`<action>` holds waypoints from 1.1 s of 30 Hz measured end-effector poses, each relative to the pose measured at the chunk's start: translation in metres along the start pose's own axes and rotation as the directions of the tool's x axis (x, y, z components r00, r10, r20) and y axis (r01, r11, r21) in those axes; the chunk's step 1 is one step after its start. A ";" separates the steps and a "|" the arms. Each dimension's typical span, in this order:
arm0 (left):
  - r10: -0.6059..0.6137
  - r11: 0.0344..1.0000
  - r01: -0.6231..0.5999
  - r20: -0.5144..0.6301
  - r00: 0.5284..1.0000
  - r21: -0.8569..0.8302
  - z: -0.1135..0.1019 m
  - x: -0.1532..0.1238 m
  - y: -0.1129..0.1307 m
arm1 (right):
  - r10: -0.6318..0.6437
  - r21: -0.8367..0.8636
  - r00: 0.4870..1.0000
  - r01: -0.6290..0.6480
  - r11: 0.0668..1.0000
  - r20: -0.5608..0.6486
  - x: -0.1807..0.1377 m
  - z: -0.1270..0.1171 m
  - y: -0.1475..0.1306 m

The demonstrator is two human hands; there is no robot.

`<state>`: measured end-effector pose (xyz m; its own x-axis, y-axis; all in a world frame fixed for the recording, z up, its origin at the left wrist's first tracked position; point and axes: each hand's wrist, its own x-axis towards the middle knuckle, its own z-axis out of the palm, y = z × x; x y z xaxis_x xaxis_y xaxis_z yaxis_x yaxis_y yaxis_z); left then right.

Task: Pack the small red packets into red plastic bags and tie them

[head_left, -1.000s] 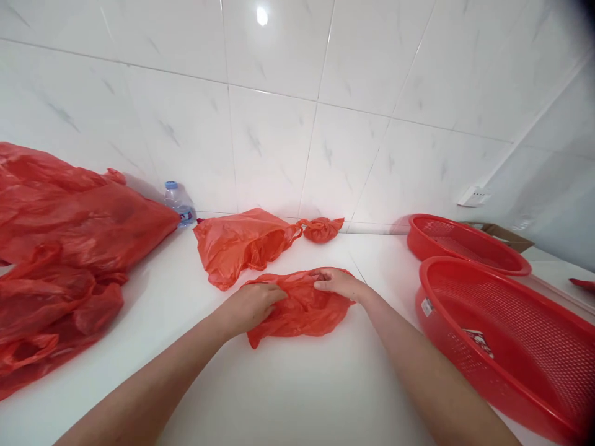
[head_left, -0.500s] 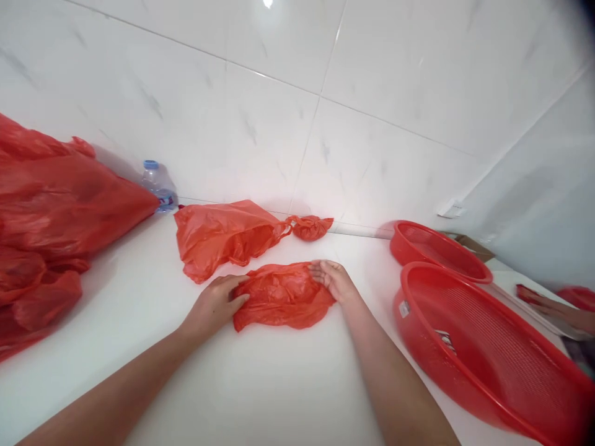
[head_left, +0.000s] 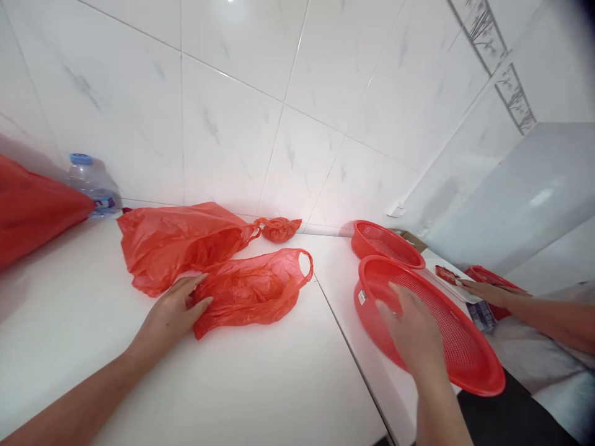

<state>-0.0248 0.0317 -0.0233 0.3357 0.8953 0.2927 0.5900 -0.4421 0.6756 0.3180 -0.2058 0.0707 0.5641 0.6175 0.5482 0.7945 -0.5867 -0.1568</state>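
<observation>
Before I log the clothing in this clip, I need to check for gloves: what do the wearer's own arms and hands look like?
The left hand and right hand are ungloved, with five-fingered human shapes. No sleeve shows on the visible forearms, and no watch or bracelet shows. The right hand is blurred, so small markings there can't be told.

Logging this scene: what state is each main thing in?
Thin red plastic bag at left hand: crumpled, loop open.
Red plastic bag behind it: crumpled.
Small red plastic bundle: bunched.
Leftmost red plastic bag: bulging.
Clear plastic bottle: blue-capped.
Near red perforated plastic basket: uncovered.
Far matching basket: uncovered.
</observation>
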 end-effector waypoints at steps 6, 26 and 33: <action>-0.009 1.000 0.008 0.011 1.000 0.021 0.001 0.000 0.000 | 0.048 -0.266 0.906 0.073 0.961 0.421 -0.056 0.017 0.010; 0.023 1.000 -0.023 0.062 0.998 0.004 0.003 -0.005 -0.006 | -0.009 -0.131 0.849 0.092 0.987 0.529 -0.041 0.004 0.002; 0.043 0.999 -0.044 0.083 0.996 0.004 0.004 -0.004 -0.008 | -0.102 0.022 0.812 0.109 0.994 0.575 0.003 -0.015 0.034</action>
<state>-0.0281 0.0308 -0.0323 0.4208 0.8677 0.2647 0.5777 -0.4813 0.6592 0.3430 -0.2316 0.0790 0.5065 0.8622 -0.0110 0.8560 -0.5042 -0.1143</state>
